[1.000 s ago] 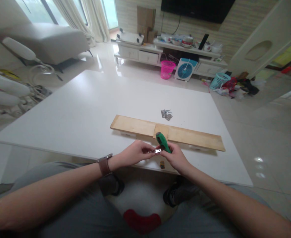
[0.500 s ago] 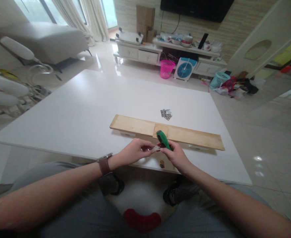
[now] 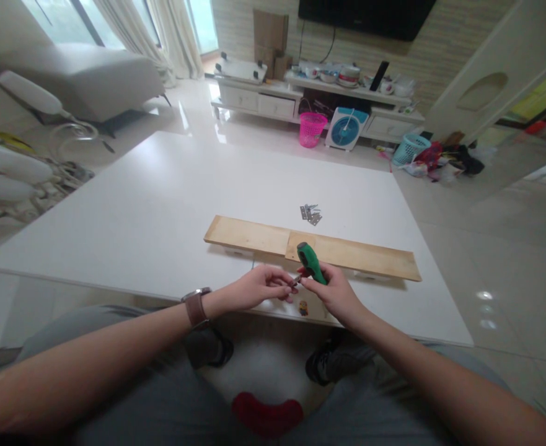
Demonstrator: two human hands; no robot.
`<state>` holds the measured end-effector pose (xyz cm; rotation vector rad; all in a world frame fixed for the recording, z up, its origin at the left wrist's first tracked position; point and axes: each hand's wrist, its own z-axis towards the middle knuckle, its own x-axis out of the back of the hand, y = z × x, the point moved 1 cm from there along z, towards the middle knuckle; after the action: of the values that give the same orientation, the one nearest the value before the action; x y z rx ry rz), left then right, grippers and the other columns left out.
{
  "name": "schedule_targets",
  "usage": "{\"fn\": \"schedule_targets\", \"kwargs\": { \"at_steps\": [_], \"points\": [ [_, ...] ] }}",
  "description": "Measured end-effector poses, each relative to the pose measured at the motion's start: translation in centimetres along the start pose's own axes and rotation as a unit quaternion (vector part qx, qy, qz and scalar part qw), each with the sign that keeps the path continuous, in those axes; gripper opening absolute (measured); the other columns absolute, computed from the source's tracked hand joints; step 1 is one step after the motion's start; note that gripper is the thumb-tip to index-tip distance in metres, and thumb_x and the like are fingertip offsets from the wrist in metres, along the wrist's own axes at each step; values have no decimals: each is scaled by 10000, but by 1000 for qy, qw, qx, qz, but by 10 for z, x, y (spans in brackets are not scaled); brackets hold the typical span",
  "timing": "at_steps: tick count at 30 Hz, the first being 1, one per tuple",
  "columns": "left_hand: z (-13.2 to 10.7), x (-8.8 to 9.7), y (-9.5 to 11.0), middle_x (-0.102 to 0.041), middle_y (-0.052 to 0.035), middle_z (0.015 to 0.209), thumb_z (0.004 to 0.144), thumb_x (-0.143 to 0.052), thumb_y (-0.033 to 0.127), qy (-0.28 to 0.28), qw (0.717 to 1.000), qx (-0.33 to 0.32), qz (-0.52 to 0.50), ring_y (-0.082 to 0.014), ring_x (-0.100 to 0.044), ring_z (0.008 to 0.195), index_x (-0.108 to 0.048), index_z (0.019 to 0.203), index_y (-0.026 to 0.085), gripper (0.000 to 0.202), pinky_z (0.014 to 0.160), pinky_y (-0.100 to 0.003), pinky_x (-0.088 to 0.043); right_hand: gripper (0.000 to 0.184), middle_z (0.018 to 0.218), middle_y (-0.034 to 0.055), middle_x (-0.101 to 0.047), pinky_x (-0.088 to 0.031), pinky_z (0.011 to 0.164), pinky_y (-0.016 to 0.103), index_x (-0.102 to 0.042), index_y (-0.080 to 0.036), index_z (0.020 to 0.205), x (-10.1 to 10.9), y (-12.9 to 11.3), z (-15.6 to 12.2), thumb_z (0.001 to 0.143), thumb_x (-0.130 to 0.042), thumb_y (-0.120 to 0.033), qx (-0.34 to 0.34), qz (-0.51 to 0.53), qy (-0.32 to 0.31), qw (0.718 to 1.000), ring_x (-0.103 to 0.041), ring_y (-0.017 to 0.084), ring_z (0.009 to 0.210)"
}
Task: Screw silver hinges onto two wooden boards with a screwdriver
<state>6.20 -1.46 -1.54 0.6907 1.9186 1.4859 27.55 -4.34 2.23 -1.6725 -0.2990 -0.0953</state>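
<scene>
My right hand (image 3: 333, 292) is closed round a green-handled screwdriver (image 3: 310, 262), its handle pointing up and away from me. My left hand (image 3: 259, 287) pinches a small metal piece (image 3: 295, 282) at the screwdriver's tip; it is too small to name for sure. Both hands hover over the near edge of the white table (image 3: 161, 217). Just beyond them lies a long wooden plank (image 3: 254, 235) with a small square block at its middle. A little pile of metal hinges and screws (image 3: 310, 214) lies behind the plank.
A small yellow sticker (image 3: 303, 307) shows on the table's front edge. Across the glossy floor stand a TV cabinet (image 3: 273, 102), a pink basket (image 3: 313, 129), a small blue fan (image 3: 347, 129) and a teal basket (image 3: 407, 148). A grey sofa (image 3: 77, 77) is at the far left.
The metal piece has turned in my left fingers and shows less than before. The screwdriver handle has tipped slightly to the right. Both hands stay in the same place.
</scene>
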Motion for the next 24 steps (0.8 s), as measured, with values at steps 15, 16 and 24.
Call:
{"fn": "schedule_targets", "kwargs": {
  "at_steps": [15, 16, 24],
  "points": [
    [-7, -5, 16, -835, -99, 1046, 967, -706, 341, 52, 983, -50, 172, -210, -772, 951, -787, 1158, 157, 277, 881, -334, -588, 242, 679, -11, -641, -452, 676, 302, -765, -202, 893, -9, -6, -9, 721, -771, -374, -112, 124, -42, 985, -611, 186, 727],
    [-8, -6, 17, -837, -93, 1035, 970, -703, 336, 57, 978, -57, 190, -207, -773, 940, -789, 1165, 161, 276, 864, -318, -582, 246, 711, -4, -666, -452, 686, 303, -767, -201, 890, -9, -5, -8, 713, -773, -371, -113, 122, -39, 985, -615, 186, 741],
    [-11, -7, 14, -837, -59, 940, 1013, -646, 303, 59, 952, -89, 287, -181, -755, 822, -811, 1006, 168, 214, 760, -258, -504, 254, 838, 9, -739, -465, 780, 322, -775, -195, 914, -11, 6, -7, 731, -803, -368, -104, 90, -46, 989, -630, 183, 793]
  ]
}}
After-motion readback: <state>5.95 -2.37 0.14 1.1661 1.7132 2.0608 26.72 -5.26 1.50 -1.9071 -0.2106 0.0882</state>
